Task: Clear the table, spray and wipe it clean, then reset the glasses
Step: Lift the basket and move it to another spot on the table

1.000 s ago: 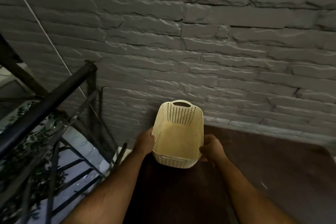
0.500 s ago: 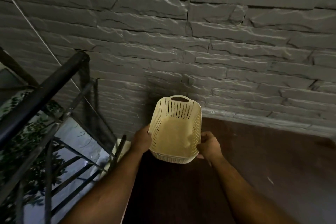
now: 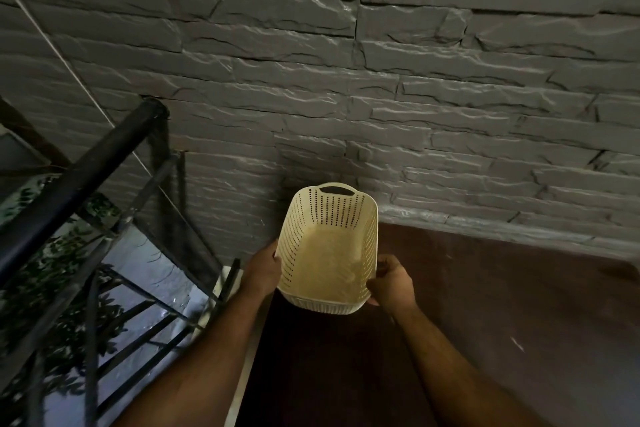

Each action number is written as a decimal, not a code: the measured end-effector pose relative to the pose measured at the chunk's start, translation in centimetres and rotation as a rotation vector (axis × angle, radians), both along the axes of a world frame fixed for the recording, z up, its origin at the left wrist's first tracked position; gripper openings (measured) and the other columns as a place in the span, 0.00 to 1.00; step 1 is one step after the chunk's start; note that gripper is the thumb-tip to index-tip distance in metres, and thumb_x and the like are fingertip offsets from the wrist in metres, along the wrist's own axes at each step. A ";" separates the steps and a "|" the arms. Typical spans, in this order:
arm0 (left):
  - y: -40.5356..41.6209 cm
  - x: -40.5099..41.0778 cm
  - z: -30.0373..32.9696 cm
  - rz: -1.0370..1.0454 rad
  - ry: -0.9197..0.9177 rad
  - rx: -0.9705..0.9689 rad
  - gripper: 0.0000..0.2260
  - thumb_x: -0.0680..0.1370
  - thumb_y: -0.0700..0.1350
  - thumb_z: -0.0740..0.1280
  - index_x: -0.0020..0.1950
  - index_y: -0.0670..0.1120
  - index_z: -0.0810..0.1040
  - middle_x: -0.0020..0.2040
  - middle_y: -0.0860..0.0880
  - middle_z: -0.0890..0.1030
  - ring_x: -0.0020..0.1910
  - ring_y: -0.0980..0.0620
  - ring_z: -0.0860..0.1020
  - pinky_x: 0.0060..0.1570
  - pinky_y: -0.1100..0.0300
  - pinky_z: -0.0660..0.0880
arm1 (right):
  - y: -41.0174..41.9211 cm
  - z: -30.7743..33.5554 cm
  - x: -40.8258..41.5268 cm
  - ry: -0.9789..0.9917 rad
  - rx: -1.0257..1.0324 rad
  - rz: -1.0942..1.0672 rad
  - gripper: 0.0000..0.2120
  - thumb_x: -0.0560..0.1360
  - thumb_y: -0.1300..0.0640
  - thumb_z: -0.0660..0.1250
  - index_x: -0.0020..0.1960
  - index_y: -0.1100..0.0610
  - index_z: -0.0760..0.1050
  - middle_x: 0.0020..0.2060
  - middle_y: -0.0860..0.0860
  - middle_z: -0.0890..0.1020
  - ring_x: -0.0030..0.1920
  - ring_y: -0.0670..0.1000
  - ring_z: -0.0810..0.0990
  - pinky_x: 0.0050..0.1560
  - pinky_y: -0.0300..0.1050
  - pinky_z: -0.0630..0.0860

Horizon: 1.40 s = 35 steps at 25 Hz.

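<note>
While both hands grip its sides, the cream perforated basket [image 3: 329, 253] hovers over the dark table [image 3: 485, 322]; left hand [image 3: 261, 270] fingers hidden behind, right hand [image 3: 391, 282] curled round the rim.

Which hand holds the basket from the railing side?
The left hand, gripping the basket wall nearest the black railing; the right hand grips the opposite side, over the dark table.

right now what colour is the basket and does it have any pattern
Cream-yellow basket, its walls perforated with rows of small holes, seen in the head view.
</note>
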<state>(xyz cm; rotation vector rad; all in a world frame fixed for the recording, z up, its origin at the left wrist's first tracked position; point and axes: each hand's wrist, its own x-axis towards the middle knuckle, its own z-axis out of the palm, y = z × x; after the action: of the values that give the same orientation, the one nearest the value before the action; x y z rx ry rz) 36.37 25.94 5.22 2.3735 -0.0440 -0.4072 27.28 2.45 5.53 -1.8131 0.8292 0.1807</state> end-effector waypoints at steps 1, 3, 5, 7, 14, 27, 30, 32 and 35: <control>0.1 0.0 0.0 -0.002 -0.002 -0.002 0.22 0.80 0.38 0.56 0.73 0.52 0.69 0.67 0.46 0.76 0.65 0.44 0.74 0.63 0.52 0.71 | 0.1 -0.1 0.0 0.001 -0.001 0.001 0.22 0.69 0.70 0.68 0.58 0.52 0.74 0.45 0.48 0.82 0.38 0.51 0.85 0.34 0.49 0.84; 0.0 0.0 -0.1 -0.002 -0.002 0.000 0.21 0.80 0.39 0.56 0.72 0.52 0.69 0.67 0.46 0.76 0.66 0.44 0.74 0.64 0.50 0.72 | 0.1 -0.2 0.0 -0.003 -0.001 -0.004 0.23 0.68 0.70 0.69 0.59 0.52 0.74 0.45 0.48 0.82 0.37 0.51 0.85 0.34 0.49 0.84; -0.2 0.0 -0.1 -0.002 -0.023 0.022 0.19 0.81 0.40 0.56 0.71 0.51 0.70 0.66 0.45 0.77 0.65 0.44 0.74 0.63 0.48 0.73 | 0.1 -0.3 -0.1 -0.011 0.002 -0.017 0.23 0.68 0.69 0.70 0.60 0.53 0.75 0.45 0.48 0.82 0.38 0.51 0.85 0.33 0.49 0.84; -0.3 -0.1 -0.1 0.000 -0.039 0.039 0.19 0.81 0.40 0.56 0.71 0.50 0.70 0.66 0.45 0.76 0.65 0.43 0.74 0.63 0.48 0.72 | 0.1 -0.3 -0.1 -0.018 0.010 -0.021 0.23 0.68 0.69 0.70 0.60 0.53 0.75 0.46 0.47 0.82 0.40 0.51 0.85 0.33 0.49 0.84; -0.2 0.0 -0.7 -0.011 -0.042 0.070 0.19 0.81 0.40 0.56 0.72 0.49 0.69 0.67 0.43 0.76 0.64 0.42 0.74 0.61 0.51 0.71 | 0.1 -0.5 -0.3 -0.017 0.001 -0.019 0.23 0.68 0.69 0.70 0.60 0.53 0.76 0.46 0.47 0.83 0.40 0.51 0.85 0.33 0.50 0.84; -3.3 -3.6 2.6 0.020 -0.548 -0.038 0.14 0.79 0.43 0.64 0.64 0.44 0.78 0.60 0.43 0.81 0.58 0.43 0.78 0.56 0.51 0.75 | -3.4 5.1 -3.0 -0.078 -0.384 0.226 0.34 0.68 0.55 0.76 0.71 0.55 0.68 0.65 0.55 0.78 0.61 0.54 0.79 0.59 0.49 0.77; -8.5 -6.7 4.9 -0.157 -0.651 -0.088 0.12 0.78 0.39 0.66 0.60 0.42 0.80 0.57 0.45 0.82 0.57 0.45 0.79 0.55 0.52 0.75 | -7.0 9.0 -5.0 -0.112 -0.490 0.256 0.28 0.69 0.55 0.74 0.68 0.55 0.71 0.62 0.54 0.79 0.59 0.54 0.79 0.59 0.48 0.77; -12.2 -8.6 5.9 -0.232 -0.657 -0.123 0.12 0.78 0.41 0.65 0.60 0.43 0.80 0.57 0.45 0.82 0.57 0.45 0.79 0.57 0.53 0.74 | -10.3 11.7 -7.1 -0.133 -0.557 0.274 0.27 0.71 0.54 0.74 0.68 0.56 0.72 0.61 0.55 0.80 0.59 0.54 0.80 0.57 0.46 0.76; -16.8 -11.3 6.9 -0.293 -0.639 -0.134 0.12 0.80 0.43 0.63 0.62 0.45 0.79 0.59 0.46 0.81 0.58 0.48 0.78 0.57 0.57 0.72 | -16.0 15.0 -10.4 -0.120 -0.627 0.266 0.26 0.70 0.53 0.75 0.66 0.57 0.74 0.60 0.57 0.80 0.59 0.57 0.79 0.57 0.47 0.75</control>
<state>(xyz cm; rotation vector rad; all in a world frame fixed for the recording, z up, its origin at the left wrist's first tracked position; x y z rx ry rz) 25.06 9.09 12.10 2.2730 -0.6936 0.2301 16.85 -13.54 20.53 -2.4973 0.5900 -0.0272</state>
